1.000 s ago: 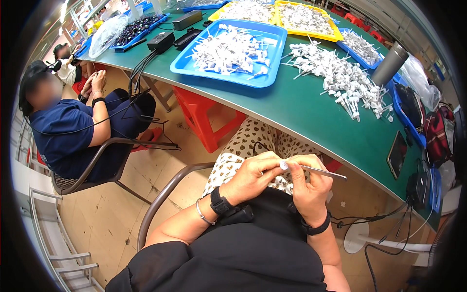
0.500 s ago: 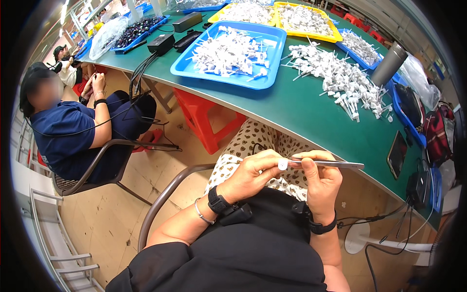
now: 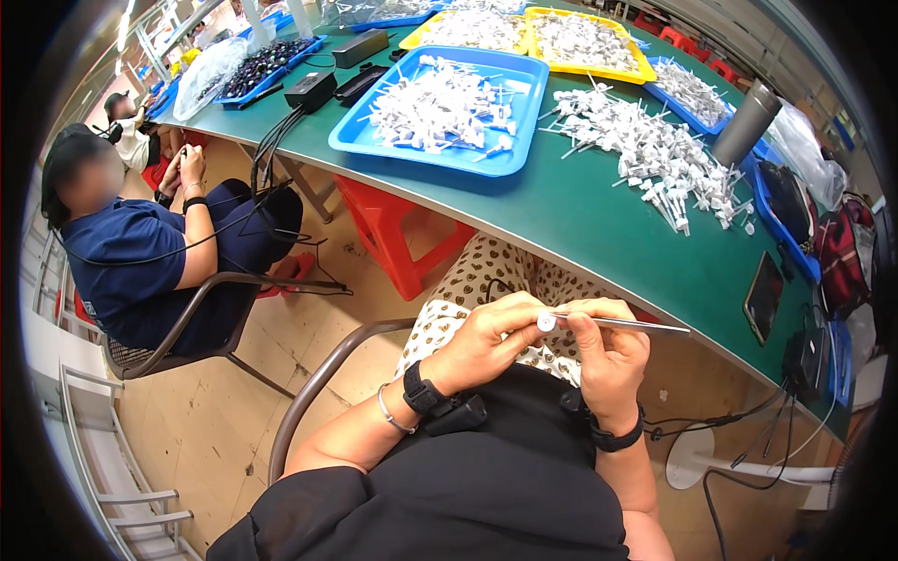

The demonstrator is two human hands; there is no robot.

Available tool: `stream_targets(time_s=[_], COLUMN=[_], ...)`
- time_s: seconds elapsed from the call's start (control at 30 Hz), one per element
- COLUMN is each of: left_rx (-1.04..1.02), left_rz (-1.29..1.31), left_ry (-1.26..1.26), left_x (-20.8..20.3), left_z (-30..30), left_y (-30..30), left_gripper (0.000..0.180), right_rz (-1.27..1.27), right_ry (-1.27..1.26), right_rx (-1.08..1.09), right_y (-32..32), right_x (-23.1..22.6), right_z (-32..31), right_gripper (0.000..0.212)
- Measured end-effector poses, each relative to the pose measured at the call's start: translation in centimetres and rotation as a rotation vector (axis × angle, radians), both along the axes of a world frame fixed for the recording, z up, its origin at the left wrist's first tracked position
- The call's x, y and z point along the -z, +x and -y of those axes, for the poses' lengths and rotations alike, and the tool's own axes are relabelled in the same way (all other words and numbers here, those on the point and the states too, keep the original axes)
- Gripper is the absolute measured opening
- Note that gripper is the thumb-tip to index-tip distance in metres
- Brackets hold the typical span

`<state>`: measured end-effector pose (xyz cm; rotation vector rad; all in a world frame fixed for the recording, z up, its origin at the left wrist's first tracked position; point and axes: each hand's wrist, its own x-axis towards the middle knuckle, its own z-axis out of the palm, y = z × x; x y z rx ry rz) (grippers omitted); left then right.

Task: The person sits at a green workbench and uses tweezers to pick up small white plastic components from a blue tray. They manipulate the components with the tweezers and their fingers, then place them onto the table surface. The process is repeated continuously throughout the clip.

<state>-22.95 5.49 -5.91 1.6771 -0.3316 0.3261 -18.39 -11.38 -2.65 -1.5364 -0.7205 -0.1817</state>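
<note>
Above my lap, my left hand [image 3: 488, 344] pinches a small white plastic part [image 3: 546, 323] with a round face between thumb and fingers. Close beside it, my right hand [image 3: 613, 366] is closed around slim metal tweezers [image 3: 653, 326]. Their tip meets the white part, and the flat back end sticks out to the right past my fingers. The fingers partly hide the contact point. On the green table [image 3: 599, 215] ahead, a blue tray [image 3: 510, 166] holds many similar white stemmed parts, and a loose pile of them [image 3: 645, 140] lies to its right.
Yellow trays [image 3: 599, 72] of white parts stand farther back. A grey cylinder [image 3: 748, 123], a phone [image 3: 763, 297] and cables are on the right. Under the table is a red stool [image 3: 383, 229]. A co-worker [image 3: 140, 243] sits at left beside a chair arm [image 3: 304, 397].
The tweezers have turned from their broad side to a thin edge and tilt slightly down to the right. My right hand has rolled a little, and the white part's round face now shows more.
</note>
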Motion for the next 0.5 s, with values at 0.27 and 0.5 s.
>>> stream_targets(time_s=[0.27, 0.5], left_rx=[-0.017, -0.042], left_rz=[-0.034, 0.021], left_ry=[0.006, 0.058], left_x=[0.05, 0.22], left_z=[0.02, -0.05], left_y=[-0.16, -0.01], left_gripper=[0.023, 0.020], right_rz=[0.145, 0.288], right_ry=[-0.046, -0.159], right_rx=[0.027, 0.052], right_y=[0.18, 0.30], right_x=[0.01, -0.84], right_z=[-0.39, -0.50], right_gripper=[0.006, 0.006])
